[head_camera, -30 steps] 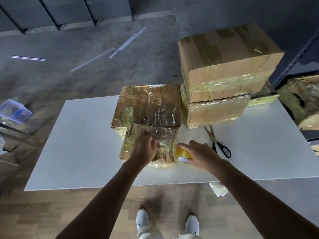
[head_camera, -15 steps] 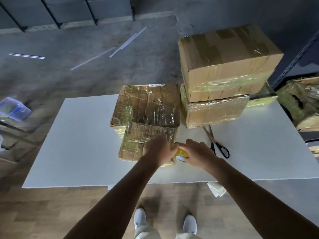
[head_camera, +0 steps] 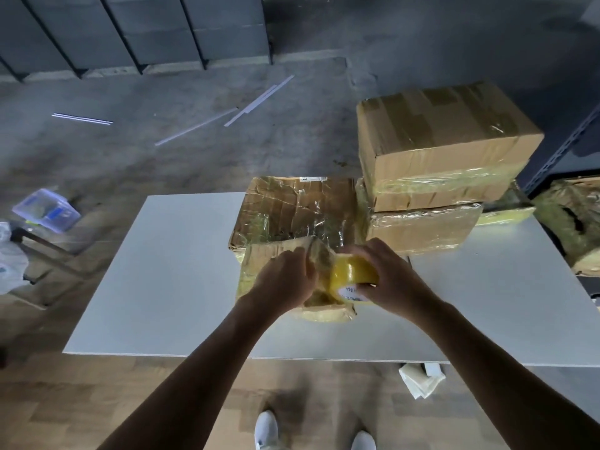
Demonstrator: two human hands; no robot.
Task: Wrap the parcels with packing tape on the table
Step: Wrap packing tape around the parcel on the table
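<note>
A small tape-covered parcel (head_camera: 259,264) lies near the front of the white table (head_camera: 168,274), tilted up. My left hand (head_camera: 282,280) grips its top right part. My right hand (head_camera: 386,280) holds a yellow roll of packing tape (head_camera: 352,276) over the parcel's right side, touching it. Behind lies a wider flat wrapped parcel (head_camera: 295,209). To the right, a large cardboard box (head_camera: 441,141) sits stacked on another wrapped parcel (head_camera: 422,228). The scissors seen earlier are hidden behind my right hand.
A clear plastic tub (head_camera: 45,211) stands on the floor at left, with white strips (head_camera: 256,100) lying further back. A wrapped bundle (head_camera: 574,219) and a metal rack (head_camera: 565,147) sit at the right. Crumpled paper (head_camera: 418,380) lies under the table's front edge.
My right hand has lifted the tape roll from beside the small parcel up onto its right side. My left hand slid right across the parcel's top, and the parcel tilted up.
</note>
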